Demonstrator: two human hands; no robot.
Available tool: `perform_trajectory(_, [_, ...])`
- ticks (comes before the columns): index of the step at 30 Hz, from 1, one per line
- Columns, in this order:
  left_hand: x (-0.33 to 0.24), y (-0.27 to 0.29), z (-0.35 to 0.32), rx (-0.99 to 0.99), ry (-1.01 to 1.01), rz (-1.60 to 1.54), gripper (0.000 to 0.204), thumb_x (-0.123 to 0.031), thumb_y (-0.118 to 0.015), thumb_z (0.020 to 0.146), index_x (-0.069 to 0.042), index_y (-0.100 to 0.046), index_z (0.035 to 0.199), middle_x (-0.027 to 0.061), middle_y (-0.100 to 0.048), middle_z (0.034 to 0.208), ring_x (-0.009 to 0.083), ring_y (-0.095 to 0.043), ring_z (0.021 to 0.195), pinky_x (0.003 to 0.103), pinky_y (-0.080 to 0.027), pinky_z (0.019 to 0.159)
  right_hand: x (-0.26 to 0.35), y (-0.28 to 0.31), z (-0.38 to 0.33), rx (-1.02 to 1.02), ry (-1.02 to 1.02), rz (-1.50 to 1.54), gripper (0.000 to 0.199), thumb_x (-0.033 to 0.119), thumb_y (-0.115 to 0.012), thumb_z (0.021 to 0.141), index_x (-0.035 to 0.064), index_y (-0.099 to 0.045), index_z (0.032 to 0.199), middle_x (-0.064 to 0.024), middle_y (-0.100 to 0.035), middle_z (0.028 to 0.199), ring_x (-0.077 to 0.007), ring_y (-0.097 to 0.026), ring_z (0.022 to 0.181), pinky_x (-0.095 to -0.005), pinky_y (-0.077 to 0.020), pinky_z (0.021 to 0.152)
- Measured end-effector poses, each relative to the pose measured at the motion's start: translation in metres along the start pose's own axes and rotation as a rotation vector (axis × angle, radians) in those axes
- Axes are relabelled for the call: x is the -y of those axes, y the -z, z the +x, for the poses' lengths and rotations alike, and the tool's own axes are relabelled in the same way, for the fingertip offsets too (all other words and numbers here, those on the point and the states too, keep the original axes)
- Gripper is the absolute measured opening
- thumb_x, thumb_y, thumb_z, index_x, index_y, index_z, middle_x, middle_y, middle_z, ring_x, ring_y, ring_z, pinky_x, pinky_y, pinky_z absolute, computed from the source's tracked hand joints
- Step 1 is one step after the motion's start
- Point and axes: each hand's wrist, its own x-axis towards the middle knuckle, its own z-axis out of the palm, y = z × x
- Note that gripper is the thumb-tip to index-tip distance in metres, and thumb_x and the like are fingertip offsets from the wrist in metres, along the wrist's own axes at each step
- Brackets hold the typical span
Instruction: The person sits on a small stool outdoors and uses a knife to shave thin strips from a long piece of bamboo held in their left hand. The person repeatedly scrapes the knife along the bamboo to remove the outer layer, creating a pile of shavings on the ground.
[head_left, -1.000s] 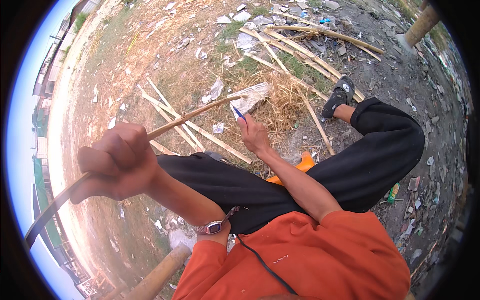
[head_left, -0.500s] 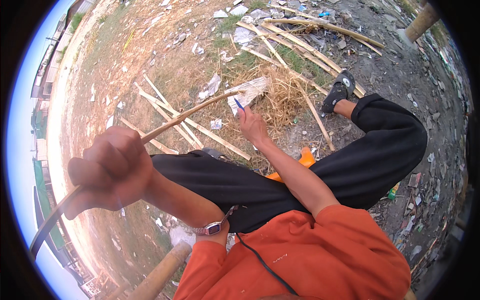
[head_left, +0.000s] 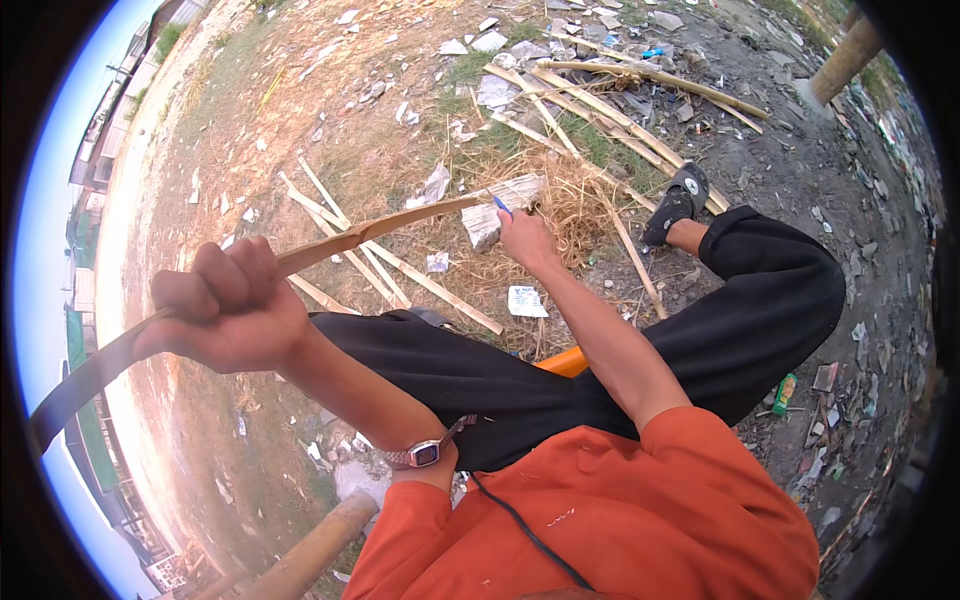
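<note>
My left hand (head_left: 228, 310) is a fist around a long thin bamboo strip (head_left: 370, 230), lifted near the camera. The strip runs from the lower left rim up and right to its far end by my right hand. My right hand (head_left: 527, 240) reaches forward and grips a blue-handled tool (head_left: 502, 206) at that far end, above a pile of dry straw (head_left: 575, 205). A wristwatch (head_left: 422, 454) sits on my left wrist. I am seated, black-trousered legs (head_left: 760, 300) spread, orange sleeves at the lower edge.
Split bamboo slats (head_left: 400, 265) lie on the dirt ahead. Longer poles (head_left: 640, 75) lie farther off, amid paper scraps and litter. A black sandal (head_left: 678, 200) is on my right foot. A thick pole (head_left: 310, 550) leans at the lower left, and a post (head_left: 845, 60) stands upper right.
My left hand has pulled nearer the camera and slightly right, still on the strip. My right hand stays at the strip's far end.
</note>
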Motion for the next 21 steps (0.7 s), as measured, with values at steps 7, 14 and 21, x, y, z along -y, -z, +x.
perform_trajectory(7, [0.001, -0.012, -0.005, -0.031, 0.003, 0.016, 0.052, -0.060, -0.034, 0.087, -0.016, -0.025, 0.060, -0.0057, -0.015, 0.046, 0.0055, -0.006, 0.040, 0.023, -0.009, 0.036, -0.012, -0.030, -0.018, -0.029, 0.096, 0.012, 0.039, 0.039, -0.038, 0.093, 0.0040, -0.055, 0.091, -0.0257, -0.060, 0.072, -0.0434, -0.060, 0.075, -0.0502, -0.0467, 0.069])
perform_trajectory(14, [0.006, -0.014, -0.002, -0.054, 0.000, -0.044, 0.052, -0.061, -0.035, 0.086, -0.016, -0.026, 0.060, -0.0056, -0.016, 0.045, 0.0056, -0.006, 0.040, 0.023, -0.008, 0.036, -0.084, -0.045, 0.049, 0.151, -0.076, -0.662, 0.023, 0.023, -0.049, 0.088, 0.0068, -0.065, 0.089, -0.0104, -0.067, 0.079, -0.0275, -0.066, 0.074, -0.0453, -0.0497, 0.053])
perform_trajectory(21, [0.000, 0.002, 0.000, -0.116, -0.016, 0.027, 0.053, -0.062, -0.036, 0.085, -0.017, -0.025, 0.059, -0.0053, -0.016, 0.046, 0.0053, -0.006, 0.040, 0.022, -0.009, 0.036, -0.145, -0.006, 0.013, 0.250, -0.251, -0.531, 0.036, 0.033, -0.045, 0.090, 0.0036, -0.065, 0.092, -0.0090, -0.066, 0.080, -0.0193, -0.065, 0.072, -0.0321, -0.0488, 0.052])
